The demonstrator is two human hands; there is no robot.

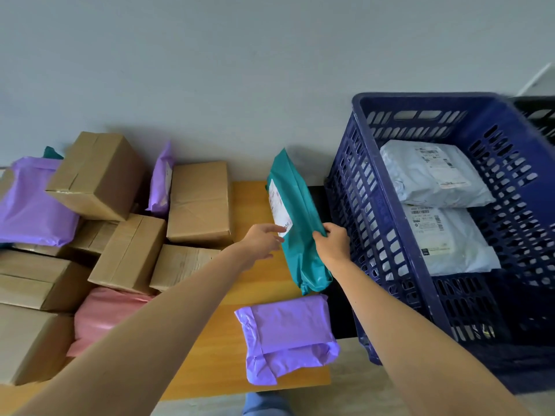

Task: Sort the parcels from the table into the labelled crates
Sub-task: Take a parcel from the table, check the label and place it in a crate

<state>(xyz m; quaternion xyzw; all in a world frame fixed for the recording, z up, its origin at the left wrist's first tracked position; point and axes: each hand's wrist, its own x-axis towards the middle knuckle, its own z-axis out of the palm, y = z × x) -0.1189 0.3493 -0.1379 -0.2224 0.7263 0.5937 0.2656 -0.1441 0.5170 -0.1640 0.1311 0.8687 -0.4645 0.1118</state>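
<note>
The teal parcel (pixel 297 211) stands tilted on its long edge over the right end of the table (pixel 249 199), just beside the blue crate (pixel 360 205). This attitude turns its white address label (pixel 279 208) towards the camera, presumably so that the destination can be read before sorting. The right hand (pixel 333 244) grips the parcel's right edge, fingers curled round the film. The left hand (pixel 261 238) is open, with straight fingers reaching to the label side, apparently to steady the parcel. The teal parcel is a soft, glossy poly mailer, creased and slightly bulged, so it sags without two-sided support. The blue crate is rigid moulded plastic with slotted walls. It holds two pale grey mailers (pixel 432 172), laid flat side by side with their labels up. No crate label is legible. A purple mailer (pixel 285 334), wrinkled and folded over at one end, lies flat near the table's front edge. Taped cardboard boxes (pixel 198 202) are stacked loosely to the left, with a pink mailer (pixel 102 313) wedged among them.
</note>
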